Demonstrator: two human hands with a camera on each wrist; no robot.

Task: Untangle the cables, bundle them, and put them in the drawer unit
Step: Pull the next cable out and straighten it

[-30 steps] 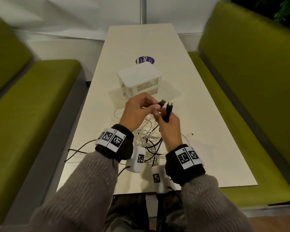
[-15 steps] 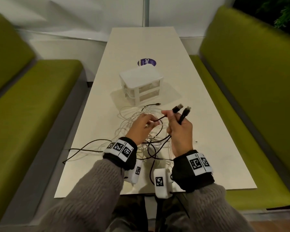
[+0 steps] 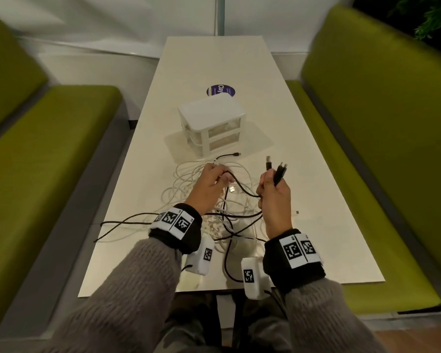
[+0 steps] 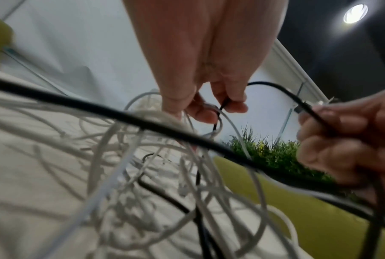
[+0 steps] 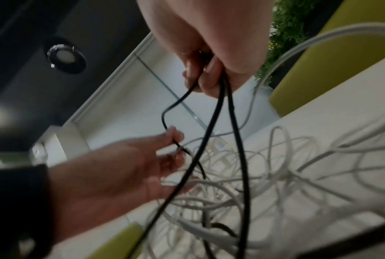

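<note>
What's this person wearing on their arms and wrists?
Fuzzy grey knit sleeves cover both arms. Each wrist has a black cuff wrapped by a white band with black square tags, and a small white tagged box hangs beneath.

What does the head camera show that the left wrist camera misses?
Only the head view shows the white plastic drawer unit, the black plug ends above the right hand, and the long cream table. Only the left wrist view shows the left hand's fingertips pinching a thin black cable. Both show the tangled white cables.
</note>
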